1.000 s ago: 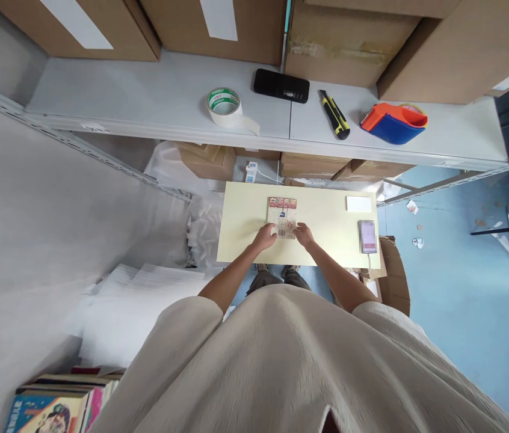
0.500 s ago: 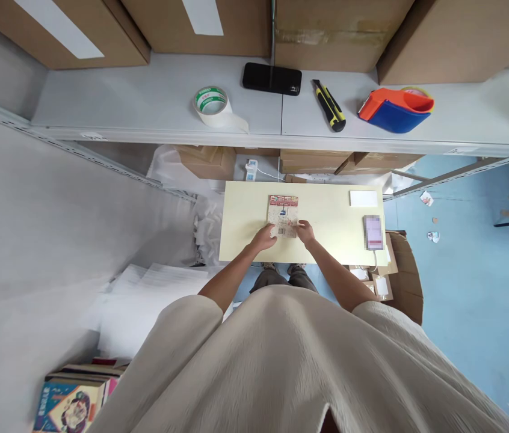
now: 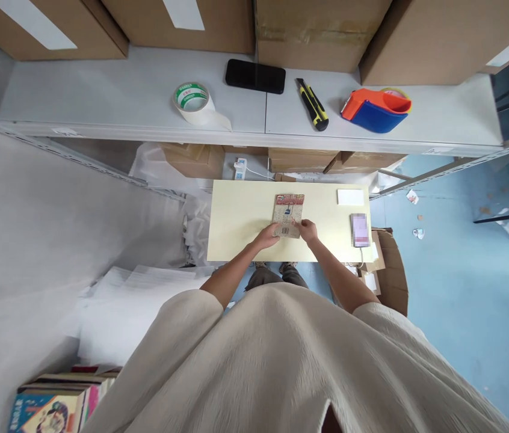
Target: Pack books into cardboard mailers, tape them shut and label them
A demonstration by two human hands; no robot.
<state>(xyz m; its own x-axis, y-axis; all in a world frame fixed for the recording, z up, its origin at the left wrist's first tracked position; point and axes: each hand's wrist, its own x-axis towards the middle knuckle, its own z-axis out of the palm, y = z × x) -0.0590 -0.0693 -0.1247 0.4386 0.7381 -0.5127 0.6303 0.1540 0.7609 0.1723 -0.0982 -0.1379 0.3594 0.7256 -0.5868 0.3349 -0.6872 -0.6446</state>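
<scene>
1. While both forearms reach forward from the short sleeves and angle inward, the left hand [image 3: 267,236] and the right hand [image 3: 307,230] meet the near half of 1 booklet [image 3: 289,210] over the table [image 3: 239,207].
2. Left hand: it comes in from the near left, its fingers mostly closed at the booklet's left edge, toward the near corner.
3. Right hand: it mirrors this pose from the near right, fingers curled in and pinching the right edge; how its fingertips sit underneath is hidden.
4. Held between the 2 hands, the booklet is a little right of the table's middle, its red band at the far end and a barcode at the near end. Whether its underside touches the table, I cannot tell.
5. Right of the hands, a white slab [image 3: 350,197] lies at the table's far right, with a lit phone [image 3: 360,230] nearer, a cable at its near end.
6. On the shelf [image 3: 123,90] beyond, left to right: tape roll [image 3: 203,114], black phone [image 3: 255,76], cutter [image 3: 312,104], tape dispenser [image 3: 378,113].
</scene>
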